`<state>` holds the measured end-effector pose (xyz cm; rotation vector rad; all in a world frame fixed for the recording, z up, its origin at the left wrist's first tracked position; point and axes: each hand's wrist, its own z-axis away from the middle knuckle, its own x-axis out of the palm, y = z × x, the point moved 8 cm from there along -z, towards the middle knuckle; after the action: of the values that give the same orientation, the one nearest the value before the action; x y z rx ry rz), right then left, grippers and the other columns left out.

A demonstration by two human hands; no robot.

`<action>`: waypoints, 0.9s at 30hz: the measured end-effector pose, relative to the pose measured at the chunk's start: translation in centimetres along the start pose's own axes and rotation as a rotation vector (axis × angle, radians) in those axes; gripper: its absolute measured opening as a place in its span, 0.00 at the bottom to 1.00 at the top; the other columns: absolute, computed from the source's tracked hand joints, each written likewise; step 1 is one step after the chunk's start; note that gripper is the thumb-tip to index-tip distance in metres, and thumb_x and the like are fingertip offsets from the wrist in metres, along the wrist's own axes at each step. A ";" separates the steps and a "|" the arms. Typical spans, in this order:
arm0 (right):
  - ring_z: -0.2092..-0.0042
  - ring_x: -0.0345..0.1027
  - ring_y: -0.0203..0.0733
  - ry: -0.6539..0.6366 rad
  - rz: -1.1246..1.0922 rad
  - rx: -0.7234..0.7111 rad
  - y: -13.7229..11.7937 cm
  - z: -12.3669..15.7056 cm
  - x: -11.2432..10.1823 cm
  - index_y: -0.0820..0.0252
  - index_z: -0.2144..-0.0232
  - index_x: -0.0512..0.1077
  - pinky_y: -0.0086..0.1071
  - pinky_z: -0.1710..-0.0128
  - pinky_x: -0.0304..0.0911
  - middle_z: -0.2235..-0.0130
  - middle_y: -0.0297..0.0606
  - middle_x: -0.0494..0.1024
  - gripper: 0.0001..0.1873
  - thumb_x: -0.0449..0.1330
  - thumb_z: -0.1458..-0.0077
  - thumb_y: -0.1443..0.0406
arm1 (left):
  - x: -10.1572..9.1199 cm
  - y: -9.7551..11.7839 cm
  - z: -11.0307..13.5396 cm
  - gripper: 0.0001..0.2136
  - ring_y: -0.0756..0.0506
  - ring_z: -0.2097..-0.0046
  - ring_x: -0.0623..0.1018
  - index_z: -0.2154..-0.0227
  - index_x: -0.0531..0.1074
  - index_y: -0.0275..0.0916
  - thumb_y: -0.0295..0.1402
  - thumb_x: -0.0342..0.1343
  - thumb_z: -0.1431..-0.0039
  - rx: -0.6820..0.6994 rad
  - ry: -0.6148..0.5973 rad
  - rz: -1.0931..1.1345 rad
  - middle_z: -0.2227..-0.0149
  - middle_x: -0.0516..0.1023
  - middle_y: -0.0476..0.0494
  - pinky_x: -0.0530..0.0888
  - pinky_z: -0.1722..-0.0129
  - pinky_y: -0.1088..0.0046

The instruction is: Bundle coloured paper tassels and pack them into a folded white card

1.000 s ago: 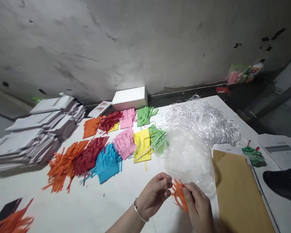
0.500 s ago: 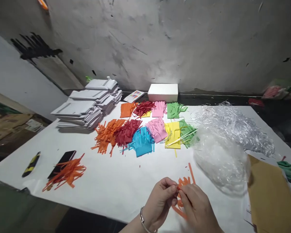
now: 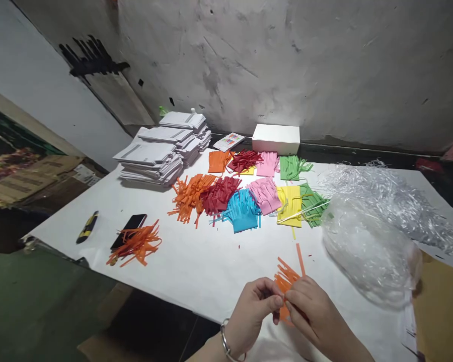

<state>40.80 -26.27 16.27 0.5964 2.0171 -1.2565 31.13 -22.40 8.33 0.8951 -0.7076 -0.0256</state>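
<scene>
Near the table's front edge, my left hand (image 3: 253, 312) and my right hand (image 3: 314, 312) meet over a piece of orange fringed paper (image 3: 285, 275). Thumbs and fingertips of both hands pinch it close together, and its cut strips fan out beyond the fingers. One longer orange strip (image 3: 300, 259) sticks up beside my right hand. The lower part of the paper shows below the fingertips, partly covered by them. A metal bracelet (image 3: 225, 339) circles my left wrist.
Fringed paper bundles lie mid-table, among them a blue one (image 3: 243, 218) and a yellow one (image 3: 289, 206). Loose orange strips (image 3: 139, 244) partly cover a black phone (image 3: 130, 226) beside a cutter (image 3: 87, 227). White stacks (image 3: 151, 156), a white box (image 3: 275, 138) and a clear plastic bag (image 3: 368, 251) surround them.
The camera view has turned, so the table's things appear farther right. Both hands still pinch the orange paper, and more of its fringe now shows above the fingers.
</scene>
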 end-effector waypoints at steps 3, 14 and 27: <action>0.72 0.64 0.38 0.027 -0.017 -0.010 -0.2 -0.3 0.6 0.53 0.69 0.67 0.34 0.69 0.62 0.74 0.31 0.69 0.10 0.51 0.36 0.69 | -0.3 0.6 0.0 0.17 0.52 0.77 0.68 0.77 0.75 0.34 0.41 0.74 0.59 0.028 0.007 -0.044 0.78 0.72 0.49 0.66 0.78 0.77; 0.67 0.65 0.38 0.122 -0.172 0.136 1.2 -0.3 1.3 0.55 0.65 0.68 0.31 0.66 0.61 0.70 0.33 0.73 0.09 0.49 0.34 0.69 | -1.2 1.7 -0.4 0.18 0.53 0.76 0.68 0.74 0.75 0.34 0.43 0.72 0.57 0.099 0.018 -0.132 0.75 0.72 0.50 0.67 0.76 0.78; 0.69 0.65 0.38 0.206 -0.174 0.181 2.0 -0.4 1.4 0.54 0.65 0.68 0.32 0.68 0.62 0.71 0.32 0.73 0.08 0.50 0.35 0.69 | -1.2 3.3 -0.8 0.15 0.50 0.73 0.73 0.70 0.78 0.34 0.45 0.62 0.43 0.189 -0.032 -0.443 0.70 0.75 0.44 0.72 0.73 0.75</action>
<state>41.13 -25.04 14.14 0.6704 2.1761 -1.5485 29.77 -19.28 9.69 1.2219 -0.5351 -0.3729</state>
